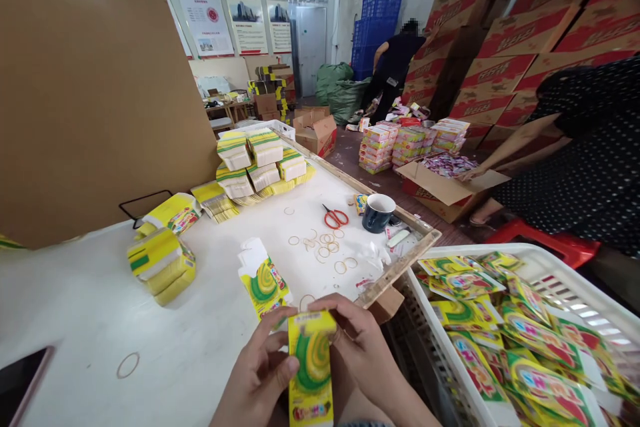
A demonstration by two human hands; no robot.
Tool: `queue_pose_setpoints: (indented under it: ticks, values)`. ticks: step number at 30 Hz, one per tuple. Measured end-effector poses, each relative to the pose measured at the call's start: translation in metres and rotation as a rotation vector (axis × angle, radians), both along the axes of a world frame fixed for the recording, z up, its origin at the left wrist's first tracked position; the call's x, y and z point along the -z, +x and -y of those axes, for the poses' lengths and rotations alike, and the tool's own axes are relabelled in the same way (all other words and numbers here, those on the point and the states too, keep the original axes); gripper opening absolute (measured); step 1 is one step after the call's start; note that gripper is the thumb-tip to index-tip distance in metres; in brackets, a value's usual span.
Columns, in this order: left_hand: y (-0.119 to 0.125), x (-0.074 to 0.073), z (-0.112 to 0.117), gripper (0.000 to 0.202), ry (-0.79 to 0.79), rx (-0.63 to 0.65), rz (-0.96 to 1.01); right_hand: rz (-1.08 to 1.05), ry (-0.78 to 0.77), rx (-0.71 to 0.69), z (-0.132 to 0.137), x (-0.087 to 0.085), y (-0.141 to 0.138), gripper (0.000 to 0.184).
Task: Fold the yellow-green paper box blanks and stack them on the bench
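Note:
Between my two hands, close to the table's near edge, stands a yellow carton (311, 370) with a green swirl printed on it. My left hand (265, 367) grips its left side, thumb across the front. At the carton's upper right, the fingers of my right hand (357, 337) are closed on its top end. Just beyond lies a flat, unfolded carton (263, 280) with white flaps on the white table (200, 293). The carton's back is hidden from me.
Stacked flat cartons (250, 167) and a loose bundle (165, 260) lie left. Rubber bands (325, 245), scissors (335, 217) and a mug (379, 213) sit ahead. A white basket (425, 320) of cartons stands right. Two people work beyond, one bending over an open box (440, 197).

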State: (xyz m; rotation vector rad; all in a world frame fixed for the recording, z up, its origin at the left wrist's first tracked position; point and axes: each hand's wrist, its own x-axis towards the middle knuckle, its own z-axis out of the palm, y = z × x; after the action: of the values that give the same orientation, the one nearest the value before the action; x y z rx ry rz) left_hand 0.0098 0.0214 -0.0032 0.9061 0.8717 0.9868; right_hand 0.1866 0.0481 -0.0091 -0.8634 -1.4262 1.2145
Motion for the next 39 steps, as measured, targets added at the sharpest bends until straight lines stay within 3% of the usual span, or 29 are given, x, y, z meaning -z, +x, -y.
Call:
queue_pose_setpoints:
  ticks: [4,10,16,25,39]
  values:
    - [-0.002,-0.001,-0.004,0.043,0.053,-0.006,-0.057,0.032,0.091,0.012,-0.001,-0.006,0.005,0.025]
    - [-0.004,0.002,-0.006,0.040,0.125,-0.005,-0.237,0.227,-0.174,-0.051,0.002,0.004,0.000,0.034]
    - [-0.002,0.003,-0.005,0.040,0.154,0.067,-0.265,0.401,-0.132,0.072,0.001,0.011,-0.005,0.028]
    - [-0.004,0.005,-0.003,0.043,0.126,0.050,-0.258,0.391,-0.120,-0.004,0.000,0.011,-0.004,0.039]
    - [-0.004,-0.010,-0.006,0.048,0.148,0.077,-0.404,0.463,-0.116,0.163,-0.001,0.009,-0.016,0.030]
